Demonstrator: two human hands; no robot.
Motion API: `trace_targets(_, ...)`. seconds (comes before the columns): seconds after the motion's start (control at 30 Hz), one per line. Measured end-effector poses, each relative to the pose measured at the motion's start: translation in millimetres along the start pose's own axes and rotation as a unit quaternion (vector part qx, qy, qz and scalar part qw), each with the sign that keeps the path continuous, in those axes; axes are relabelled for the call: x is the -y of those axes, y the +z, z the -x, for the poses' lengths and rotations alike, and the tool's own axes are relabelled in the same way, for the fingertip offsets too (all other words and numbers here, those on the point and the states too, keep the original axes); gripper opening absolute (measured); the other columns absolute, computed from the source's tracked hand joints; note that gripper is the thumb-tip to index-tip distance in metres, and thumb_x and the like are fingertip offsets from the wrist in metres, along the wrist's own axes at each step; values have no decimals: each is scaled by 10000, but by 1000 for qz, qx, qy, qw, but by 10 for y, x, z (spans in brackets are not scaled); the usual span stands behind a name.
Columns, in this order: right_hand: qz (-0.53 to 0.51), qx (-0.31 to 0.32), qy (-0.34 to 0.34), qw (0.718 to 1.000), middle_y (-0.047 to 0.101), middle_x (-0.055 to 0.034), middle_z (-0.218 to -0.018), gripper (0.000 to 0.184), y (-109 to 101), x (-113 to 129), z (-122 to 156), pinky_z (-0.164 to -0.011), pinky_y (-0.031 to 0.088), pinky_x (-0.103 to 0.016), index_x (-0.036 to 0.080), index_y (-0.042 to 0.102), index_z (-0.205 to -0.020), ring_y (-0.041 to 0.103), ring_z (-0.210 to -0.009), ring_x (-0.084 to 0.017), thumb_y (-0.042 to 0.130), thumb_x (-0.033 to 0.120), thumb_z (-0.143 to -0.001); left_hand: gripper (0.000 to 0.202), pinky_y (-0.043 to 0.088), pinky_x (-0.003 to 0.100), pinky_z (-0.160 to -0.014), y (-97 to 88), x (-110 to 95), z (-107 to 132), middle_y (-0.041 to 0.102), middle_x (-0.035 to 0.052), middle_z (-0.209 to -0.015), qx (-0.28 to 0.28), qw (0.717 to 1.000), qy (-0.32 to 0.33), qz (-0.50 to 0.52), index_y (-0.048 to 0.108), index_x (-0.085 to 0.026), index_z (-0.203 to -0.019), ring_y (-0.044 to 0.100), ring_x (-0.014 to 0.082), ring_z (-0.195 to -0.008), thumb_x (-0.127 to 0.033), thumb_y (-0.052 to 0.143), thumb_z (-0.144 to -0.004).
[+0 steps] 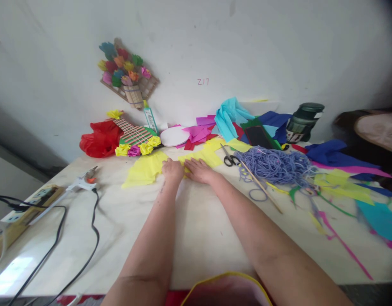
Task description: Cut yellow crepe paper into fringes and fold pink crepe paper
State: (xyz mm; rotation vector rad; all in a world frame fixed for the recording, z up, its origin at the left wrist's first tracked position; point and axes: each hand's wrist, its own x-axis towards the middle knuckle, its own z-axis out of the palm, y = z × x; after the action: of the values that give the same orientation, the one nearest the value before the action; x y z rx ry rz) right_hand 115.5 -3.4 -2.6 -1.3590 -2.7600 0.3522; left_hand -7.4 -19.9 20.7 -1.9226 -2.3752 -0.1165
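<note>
Yellow crepe paper lies across the table in front of me, running on both sides of my hands. My left hand is closed, its fingers bent round an edge of this paper. Just right of it, my right hand lies flat on the paper with its fingers stretched out. Small black-handled scissors rest to the right of that hand, beside a heap of tangled purple yarn. A thin wooden stick leans out from the yarn toward me.
A glue gun and power strip with cords sit at left. Behind are a stick craft with paper flowers, red paper, a white disc and a glue tube. Coloured scraps and a dark jar stand right.
</note>
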Motion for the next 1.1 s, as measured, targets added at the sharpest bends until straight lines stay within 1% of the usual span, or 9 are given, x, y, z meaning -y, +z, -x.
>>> trace_targets(0.17, 3, 2, 2, 1000, 124, -4, -1464, 600, -29, 20, 11, -1076, 43, -423, 172, 180, -1395, 49, -1346, -197, 189, 454, -866, 347, 346, 421, -906, 44, 30, 9, 476, 90, -1254, -73, 993, 93, -23, 654, -196, -987, 313, 310, -1201, -326, 411, -777)
trace_targets(0.3, 8, 1, 3, 1000, 140, -9, -1463, 593, -28, 23, 4, -1075, 46, -416, 178, 189, -1393, 56, -1346, -197, 197, 450, -867, 453, 227, 470, -1008, 83, 33, -1, 402, 25, -1348, -79, 990, 113, -4, 503, -202, -1210, 163, 285, -1296, -260, 375, -779)
trace_targets(0.37, 10, 1, 4, 1000, 136, -5, -1463, 595, -26, 25, 2, -1075, 48, -415, 177, 179, -1396, 57, -1345, -198, 200, 447, -866, 484, 142, 498, -1040, 90, 27, 2, 403, 11, -1350, -64, 991, 120, 0, 443, -212, -1261, 106, 266, -1320, -242, 345, -788)
trace_targets(0.5, 9, 5, 5, 1000, 110, 15, -1466, 593, -30, 31, 9, -1077, 38, -412, 182, 126, -1404, 41, -1347, -185, 208, 417, -866, 471, 14, 588, -1023, 96, 15, 27, 405, -7, -1349, 9, 993, 118, -5, 450, -252, -1249, 53, 271, -1335, -243, 282, -809)
trace_targets(0.6, 10, 8, 6, 1000, 105, 19, -1466, 600, -29, 17, 15, -1080, 34, -405, 171, 131, -1403, 31, -1347, -176, 205, 424, -864, 496, -25, 617, -1003, 108, 9, 40, 338, -21, -1392, 38, 994, 101, -2, 401, -264, -1287, 38, 276, -1336, -250, 259, -812)
trace_targets(0.73, 10, 12, 13, 1000, 90, 20, -1466, 620, -12, -34, 14, -1082, 27, -403, 158, 154, -1399, 21, -1348, -164, 190, 459, -859, 512, -55, 609, -1002, 143, 4, 33, 288, -22, -1417, 44, 996, 79, 8, 361, -266, -1314, 25, 272, -1337, -268, 246, -816)
trace_targets(0.87, 7, 13, 18, 1000, 92, 20, -1466, 604, -4, -64, 9, -1079, 26, -411, 189, 166, -1397, 15, -1348, -157, 192, 462, -859, 500, -68, 589, -1012, 166, 12, 28, 342, 9, -1390, 14, 999, 49, 16, 415, -233, -1283, 21, 266, -1338, -337, 225, -832)
trace_targets(1.03, 4, 14, 16, 1000, 100, 11, -1467, 596, -16, -54, 12, -1076, 36, -426, 183, 185, -1392, 27, -1348, -166, 228, 430, -852, 528, -36, 569, -1030, 141, 48, 55, 311, 71, -1403, -92, 996, -11, 3, 522, -160, -1187, -28, 299, -1334, -447, 359, -775)
trace_targets(1.1, 2, 10, 15, 1000, 107, 8, -1466, 599, -17, -52, 15, -1076, 42, -429, 180, 193, -1391, 35, -1347, -169, 228, 434, -849, 545, -20, 565, -1034, 133, 58, 61, 324, 100, -1393, -115, 993, -18, 4, 543, -131, -1160, -16, 306, -1333, -463, 389, -756)
